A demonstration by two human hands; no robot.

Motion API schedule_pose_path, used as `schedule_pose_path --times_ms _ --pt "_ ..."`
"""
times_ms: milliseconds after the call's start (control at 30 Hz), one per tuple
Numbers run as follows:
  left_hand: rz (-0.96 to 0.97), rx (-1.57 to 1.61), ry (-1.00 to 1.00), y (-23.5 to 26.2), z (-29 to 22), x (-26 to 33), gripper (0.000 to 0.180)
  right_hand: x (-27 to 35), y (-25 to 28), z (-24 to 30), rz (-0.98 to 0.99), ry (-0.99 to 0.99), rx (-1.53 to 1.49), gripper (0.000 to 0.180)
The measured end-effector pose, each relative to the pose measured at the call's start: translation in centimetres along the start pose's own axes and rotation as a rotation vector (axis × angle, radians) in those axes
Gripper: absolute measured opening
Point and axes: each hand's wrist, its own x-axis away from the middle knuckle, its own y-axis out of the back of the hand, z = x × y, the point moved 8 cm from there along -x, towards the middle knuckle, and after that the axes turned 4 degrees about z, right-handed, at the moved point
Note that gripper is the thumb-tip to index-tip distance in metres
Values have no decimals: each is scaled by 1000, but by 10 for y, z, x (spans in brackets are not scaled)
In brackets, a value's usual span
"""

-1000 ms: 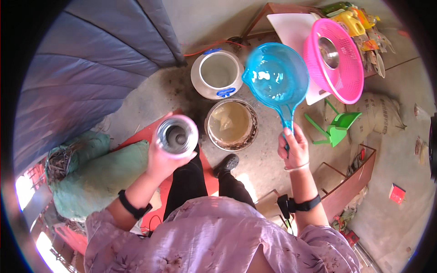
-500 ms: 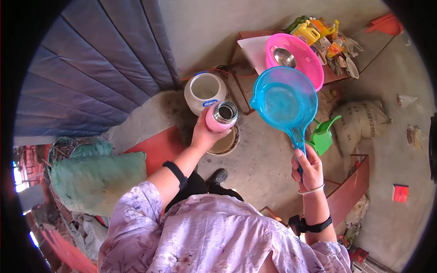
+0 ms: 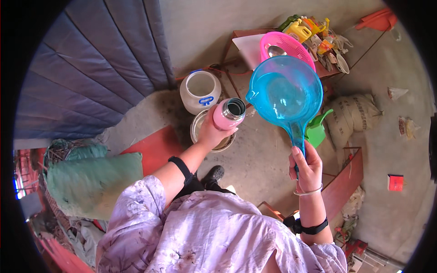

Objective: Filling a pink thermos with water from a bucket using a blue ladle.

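Observation:
My left hand point(image 3: 210, 133) is wrapped round a pink vacuum flask point(image 3: 225, 119). The flask has no lid on, and its steel mouth point(image 3: 236, 107) faces up, leaning slightly to the right. My right hand point(image 3: 307, 169) grips the handle of a translucent blue water ladle point(image 3: 286, 91). Some clear water seems to lie in the ladle's bowl. The pouring lip of the ladle points left, toward the flask, with a small gap between the two. Below the flask stands a round basin point(image 3: 198, 129), partly hidden by my left hand.
A white plastic barrel point(image 3: 190, 101) stands beyond my left hand. At the back, a table holds a pink colander point(image 3: 298, 47), a metal bowl point(image 3: 276, 51) and several bottles point(image 3: 298, 32). A green dustpan point(image 3: 315, 132) and a sack point(image 3: 353, 119) are at right, a green bundle point(image 3: 93, 182) at left.
The flask has shifted a little right and tilts slightly toward the ladle. The ladle has come a bit closer to the flask and appears larger. The background has slid slightly left.

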Motion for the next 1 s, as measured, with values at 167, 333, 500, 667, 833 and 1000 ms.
schedule_pose_path --times_ms 167,333,500,667,833,1000 --pt "-1 42 -39 5 -2 -3 79 0 -19 7 17 46 54 33" --pt "15 89 -55 9 -2 -9 78 -3 -33 14 22 82 112 32" --pt "57 65 11 11 1 -14 92 -7 -36 13 -15 72 130 33" --pt "9 73 -7 17 -1 -17 78 -10 -39 16 -32 98 155 33" --pt "17 71 6 15 5 -18 81 -9 -40 22 -61 145 216 32" --pt "27 16 11 14 5 -19 88 -5 -38 20 -108 154 218 34"
